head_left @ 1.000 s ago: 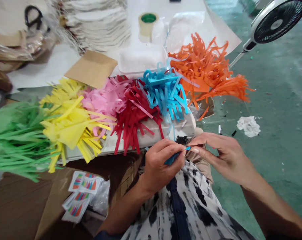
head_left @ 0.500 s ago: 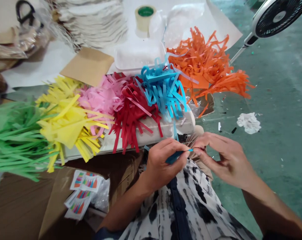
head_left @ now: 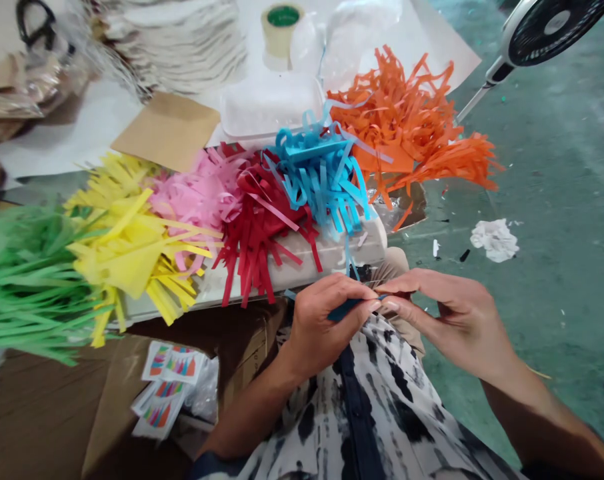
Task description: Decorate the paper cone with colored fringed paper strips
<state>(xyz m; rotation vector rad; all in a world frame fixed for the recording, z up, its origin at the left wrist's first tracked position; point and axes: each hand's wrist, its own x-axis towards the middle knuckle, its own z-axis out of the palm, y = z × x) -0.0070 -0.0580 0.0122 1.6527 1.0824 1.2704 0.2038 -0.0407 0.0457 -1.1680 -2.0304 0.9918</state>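
My left hand [head_left: 322, 323] is curled around a folded blue paper strip [head_left: 343, 309], gripping it over my lap. My right hand [head_left: 449, 320] pinches the strip's right tip between thumb and forefinger, so both hands meet at the strip. Just beyond them a long white foam tray [head_left: 332, 257] carries heaps of fringed paper: blue [head_left: 322, 177], red [head_left: 262, 233], pink [head_left: 197, 197], yellow [head_left: 132, 247] and green [head_left: 27, 280]. An orange heap [head_left: 407, 133] lies further right.
A small stack of printed cards [head_left: 165, 387] lies on brown cardboard at lower left. A tape roll [head_left: 281, 27], a brown envelope [head_left: 167, 130], a white foam dish [head_left: 269, 103] and stacked white paper sit behind. A fan [head_left: 547, 27] and crumpled tissue [head_left: 495, 239] are on the green floor.
The view has shifted slightly, so the piles sit a little higher and more to the left. My fingertips have closed together more tightly on the blue strip's end.
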